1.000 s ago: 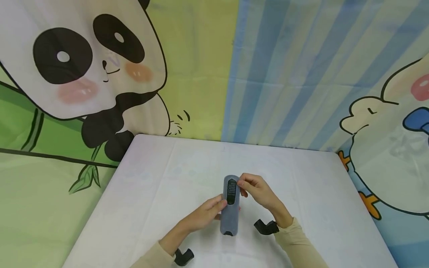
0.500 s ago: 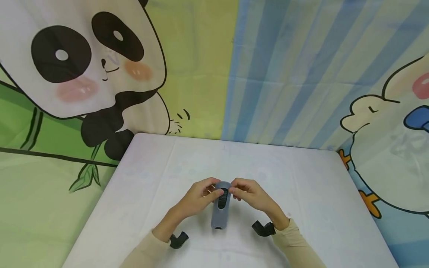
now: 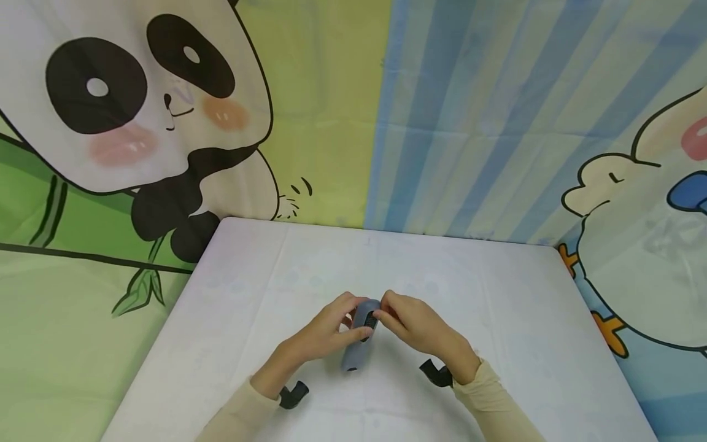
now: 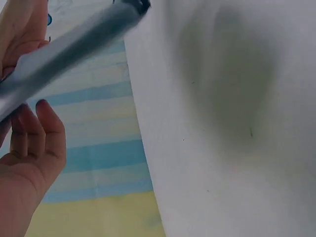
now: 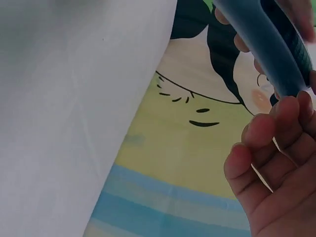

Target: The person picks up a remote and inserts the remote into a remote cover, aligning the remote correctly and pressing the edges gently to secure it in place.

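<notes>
A grey-blue oblong device (image 3: 355, 351) with a black panel near its far end lies tilted over the white table (image 3: 265, 288). My left hand (image 3: 338, 319) grips its far end from the left, thumb on the black panel. My right hand (image 3: 389, 314) pinches the same end from the right. Its near end, with a small dark opening, points toward me just above the cloth. In the left wrist view the device (image 4: 74, 44) crosses above my curled fingers (image 4: 34, 143). The right wrist view has the device (image 5: 261, 44) above my right fingers (image 5: 276, 168).
A black camera mount sits on each wrist (image 3: 293, 394) (image 3: 435, 374). The white cloth covers the table out to its edges. A panda backdrop (image 3: 138, 123) hangs at the left and back, a blue striped one (image 3: 497, 123) at the right.
The device has tipped from nearly upright down toward the table and shifted left. My left hand moved from its middle up to the far end, joining the right hand there.
</notes>
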Available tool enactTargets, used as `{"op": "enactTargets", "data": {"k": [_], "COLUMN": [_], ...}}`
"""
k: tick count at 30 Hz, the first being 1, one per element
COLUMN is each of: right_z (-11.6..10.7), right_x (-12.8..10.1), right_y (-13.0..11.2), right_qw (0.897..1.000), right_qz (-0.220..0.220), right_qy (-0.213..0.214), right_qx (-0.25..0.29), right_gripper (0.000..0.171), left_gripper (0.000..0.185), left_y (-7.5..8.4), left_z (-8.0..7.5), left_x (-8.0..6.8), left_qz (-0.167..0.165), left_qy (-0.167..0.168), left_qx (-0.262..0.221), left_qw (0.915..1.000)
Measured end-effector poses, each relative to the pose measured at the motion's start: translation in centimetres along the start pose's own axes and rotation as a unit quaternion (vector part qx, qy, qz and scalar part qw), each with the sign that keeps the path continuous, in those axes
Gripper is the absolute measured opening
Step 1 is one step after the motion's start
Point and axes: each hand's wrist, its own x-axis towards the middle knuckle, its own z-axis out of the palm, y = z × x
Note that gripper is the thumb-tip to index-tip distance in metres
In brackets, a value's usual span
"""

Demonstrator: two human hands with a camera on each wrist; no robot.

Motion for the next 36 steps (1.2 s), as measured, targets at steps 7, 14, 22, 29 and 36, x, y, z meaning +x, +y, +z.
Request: {"op": "enactTargets", "data": {"k": [7,14,22,29,36], "right_z": [-0.1,0.2,0.9,0.4,0.1], "right_x": [0.0,-0.1,0.4,0.9,0.1], "right_y": [-0.7,-0.8,-1.9,-1.5,-0.3], "right_qw": [0.97,0.96,0.948,0.961,0.991], "right_qz": [-0.066,-0.146,-0.208,-0.138,-0.021], "right_qy": [-0.02,0.022,0.096,0.107,0.051], "right_qx": [-0.233,-0.237,-0.219,-0.213,0.125], "right_gripper": [0.03,0.027,0.029,0.033,0.011], "left_gripper": [0.04,0.039,0.039,0.039,0.042], "left_y": [0.0,0.4,0.9,1.0,1.1], "left_z": [0.3,0.0,0.6,0.7,0.4], "left_x": [0.0,0.1,0.2,-0.1,-0.6], "left_qz": [-0.005,-0.015,0.01,-0.015,-0.036], "left_qy": [0.009,-0.005,0.033,0.068,0.07], "left_qx": [0.101,0.115,0.085,-0.014,-0.18], "left_qw": [0.9948,0.9933,0.9958,0.9974,0.9805]}}
